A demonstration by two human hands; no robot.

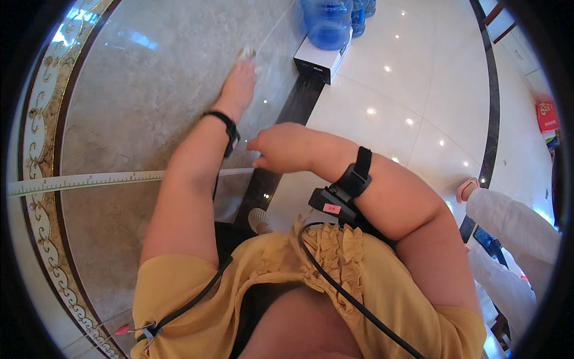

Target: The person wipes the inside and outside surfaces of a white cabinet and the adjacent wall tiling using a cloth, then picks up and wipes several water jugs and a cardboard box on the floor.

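My left hand (240, 83) reaches up along the grey marble-look tile wall (148, 89). Its fingers are closed on a small whitish thing (247, 54), blurred, perhaps a cloth, against or close to the tiles. Lower down and to the right, my right hand (280, 148) hangs in front of the dark strip between wall and floor. Its thumb and a finger are apart, with nothing visible between them; the other fingers are partly hidden. A white measuring strip (112, 178) with a printed scale crosses the tiles behind my left forearm.
Several blue plastic water bottles (329, 27) stand beyond my hands, one on a white and black box (316, 58). A patterned border (40, 134) runs along the left. Another person in white trousers (497, 211) is at the right, on the glossy tile floor (381, 98).
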